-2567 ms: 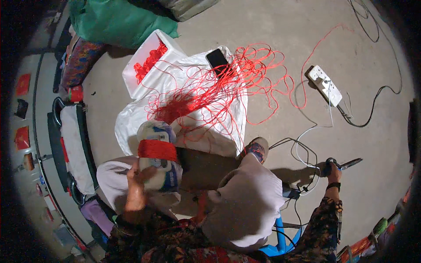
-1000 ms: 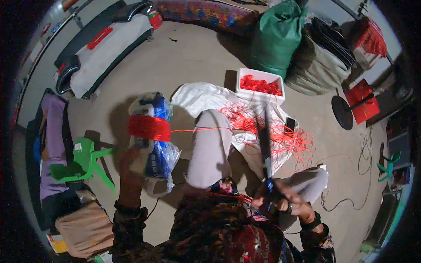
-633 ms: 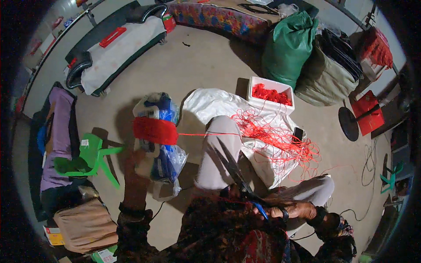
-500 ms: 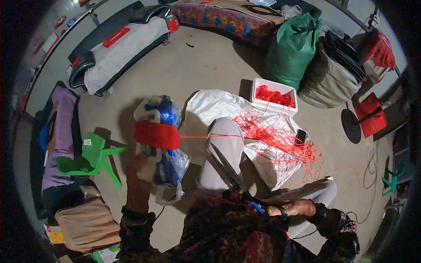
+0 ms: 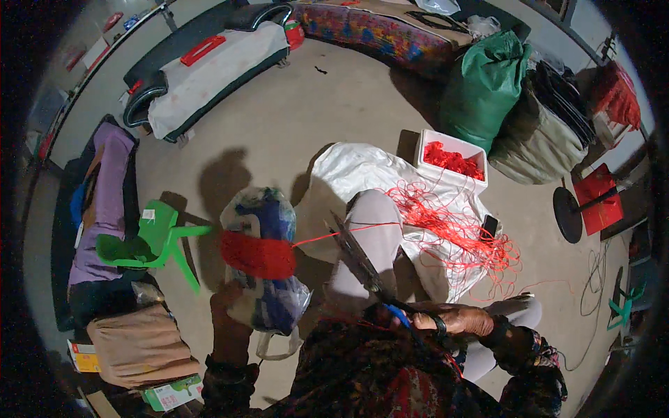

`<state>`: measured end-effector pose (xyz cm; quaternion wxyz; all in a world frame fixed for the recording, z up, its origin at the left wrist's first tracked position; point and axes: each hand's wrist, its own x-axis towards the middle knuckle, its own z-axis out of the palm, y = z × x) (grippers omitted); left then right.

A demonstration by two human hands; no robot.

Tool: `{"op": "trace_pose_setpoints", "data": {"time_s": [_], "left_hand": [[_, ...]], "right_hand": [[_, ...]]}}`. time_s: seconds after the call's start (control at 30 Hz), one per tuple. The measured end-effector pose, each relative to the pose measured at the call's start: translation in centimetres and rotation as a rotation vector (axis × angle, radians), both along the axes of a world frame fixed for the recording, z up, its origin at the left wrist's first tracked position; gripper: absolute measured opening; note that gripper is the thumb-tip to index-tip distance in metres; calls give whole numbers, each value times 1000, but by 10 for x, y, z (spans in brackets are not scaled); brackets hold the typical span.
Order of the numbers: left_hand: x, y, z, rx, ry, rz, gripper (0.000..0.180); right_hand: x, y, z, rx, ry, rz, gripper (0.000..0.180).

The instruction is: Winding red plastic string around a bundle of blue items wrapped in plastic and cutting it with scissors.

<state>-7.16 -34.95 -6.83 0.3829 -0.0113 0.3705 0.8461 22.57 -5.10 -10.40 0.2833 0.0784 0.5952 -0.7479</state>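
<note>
My left hand [image 5: 231, 298] grips a plastic-wrapped bundle [image 5: 270, 306] in blue and white, a thick band of red cord [image 5: 258, 255] wound round its middle. From that band a single strand runs rightward past the scissors' blades to a loose tangle of red cord [image 5: 439, 219] on a white sheet. My right hand [image 5: 456, 320] is closed round the handles of a long pair of dark scissors [image 5: 361, 259] with some blue at the grip. Their blades point up and to the left, over my light trouser leg [image 5: 376, 230]. Whether the strand lies between the blades, I cannot tell.
A white box [image 5: 453, 160] of red material sits at the white sheet's [image 5: 348, 164] far edge, and a dark phone [image 5: 490, 224] lies beside the tangle. To the left stands a green plastic chair [image 5: 155, 237]. Full sacks, including a green one [image 5: 481, 97], stand at the far right.
The bundle in my left hand has come lower and nearer to me, so the red strand now slopes upward to the right. The room has shifted slightly rightward in view.
</note>
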Motion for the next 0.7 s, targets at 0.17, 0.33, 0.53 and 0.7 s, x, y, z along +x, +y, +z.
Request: {"op": "trace_pose_setpoints", "data": {"time_s": [0.17, 0.33, 0.53, 0.7], "left_hand": [[20, -12, -8, -430, 572, 39, 19], [17, -42, -23, -194, 655, 50, 15], [-60, -26, -15, 1186, 1292, -1496, 19], [-64, -36, 12, 1147, 1277, -1535, 22]], "right_hand": [[-11, -1, 7, 12, -38, -21, 55], [-36, -12, 64, 188, -217, -90, 64], [-40, -15, 73, 129, -259, -101, 66], [-45, -16, 68, 246, -191, -81, 64]]}}
